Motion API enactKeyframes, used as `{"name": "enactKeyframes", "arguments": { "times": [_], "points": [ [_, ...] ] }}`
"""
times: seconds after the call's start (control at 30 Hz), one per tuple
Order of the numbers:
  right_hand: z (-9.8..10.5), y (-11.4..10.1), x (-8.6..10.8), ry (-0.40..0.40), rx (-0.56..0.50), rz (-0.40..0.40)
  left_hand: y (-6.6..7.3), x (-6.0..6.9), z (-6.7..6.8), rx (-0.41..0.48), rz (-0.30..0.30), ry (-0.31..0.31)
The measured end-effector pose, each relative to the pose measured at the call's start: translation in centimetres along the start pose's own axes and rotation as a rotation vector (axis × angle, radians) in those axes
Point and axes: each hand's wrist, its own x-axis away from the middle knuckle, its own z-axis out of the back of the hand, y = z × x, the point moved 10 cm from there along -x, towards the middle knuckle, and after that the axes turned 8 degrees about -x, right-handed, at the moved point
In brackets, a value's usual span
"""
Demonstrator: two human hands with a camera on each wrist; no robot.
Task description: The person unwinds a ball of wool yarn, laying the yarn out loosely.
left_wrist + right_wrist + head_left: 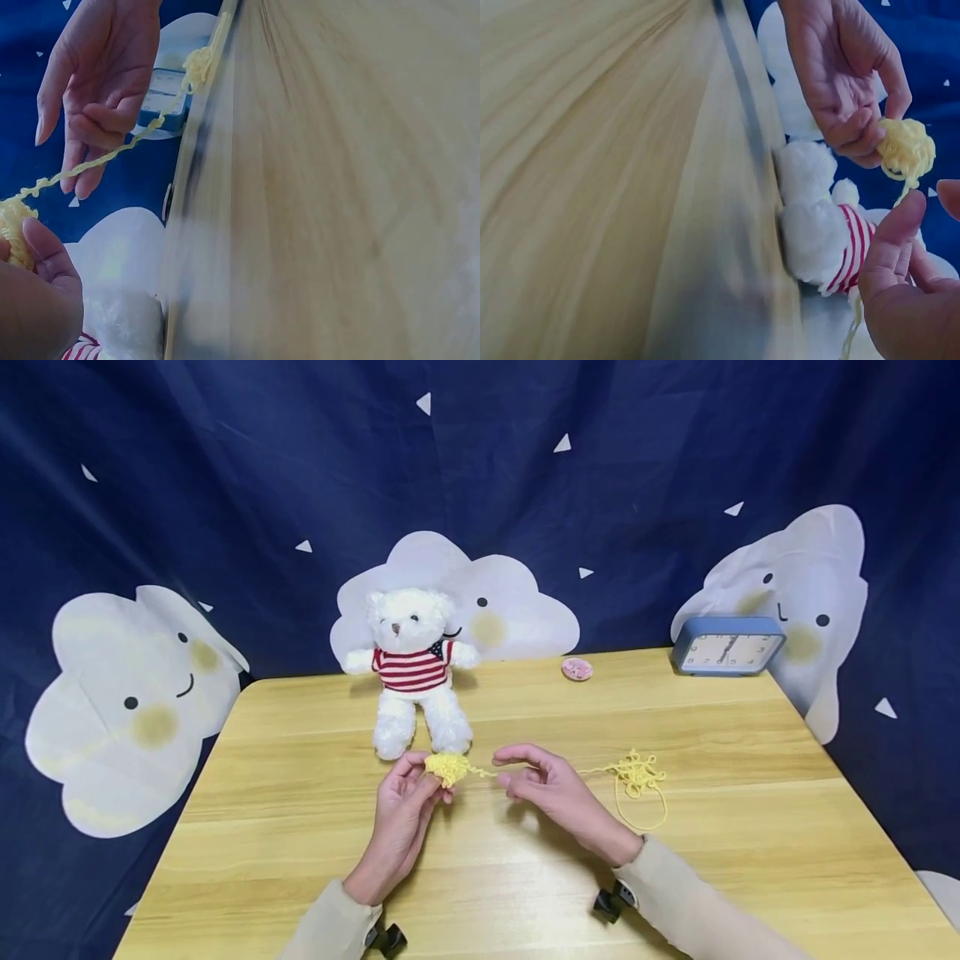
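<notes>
We see a person's two hands over a pale wooden table (pixel 465 902), at work with yellow yarn. The left hand (pixel 405 810) pinches a small yarn bundle (pixel 446 768) between thumb and fingers, and this bundle sits just on the near side of the teddy bear's feet, left of the table's middle. From it a crinkled strand (pixel 480 772) runs right, towards the right hand (pixel 558 789). That hand is relaxed, its thumb and forefinger apart and its other fingers bent, and in the left wrist view we see the strand pass across its fingers. Beyond that hand, to the right, the strand leads to a loose heap of yarn (pixel 637 774) on the table, with one long loop trailing towards the near side. The white teddy bear (pixel 415 668), in a red-and-white striped shirt, sits on the far left part of the table, facing us. Near the far edge we find a small round pinkish disc (pixel 577 669), and at the far right a blue clock (pixel 727 647) with a white face. Behind it all hangs a dark blue curtain (pixel 637 443) with white triangles and smiling clouds (pixel 525 602). Both arms wear beige sleeves (pixel 697 910).
</notes>
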Motion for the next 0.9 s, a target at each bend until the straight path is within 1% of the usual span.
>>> {"name": "enactKeyframes", "arguments": {
  "times": [0.1, 0.2, 0.27, 0.33, 0.5, 0.67, 0.77, 0.9],
  "points": [
    [-0.7, 0.1, -0.3, -0.006, -0.003, -0.003, -0.1, 0.0, -0.1, -0.002, 0.01, 0.001],
    [-1.4, 0.3, -0.5, -0.031, -0.019, -0.014, -0.1, -0.1, -0.2, -0.002, 0.012, 0.002],
    [-1.6, 0.4, -0.5, -0.039, -0.022, -0.021, 0.0, -0.1, -0.3, 0.0, 0.008, 0.002],
    [-1.5, 0.4, -0.4, -0.026, -0.009, -0.023, 0.0, 0.0, -0.5, -0.001, 0.006, -0.002],
    [-0.2, -0.1, -0.1, 0.056, 0.036, 0.004, 0.1, 0.0, -0.8, -0.009, 0.005, -0.017],
    [1.5, -1.1, 0.4, 0.127, 0.019, 0.061, 0.2, 0.0, -0.1, -0.007, 0.005, 0.004],
    [2.4, -1.6, 0.7, 0.15, -0.001, 0.094, 0.2, 0.1, 0.4, -0.003, 0.012, 0.018],
    [3.7, -2.0, 1.2, 0.189, -0.004, 0.123, 0.2, 0.1, 0.7, -0.006, 0.015, 0.021]
  ]
}}
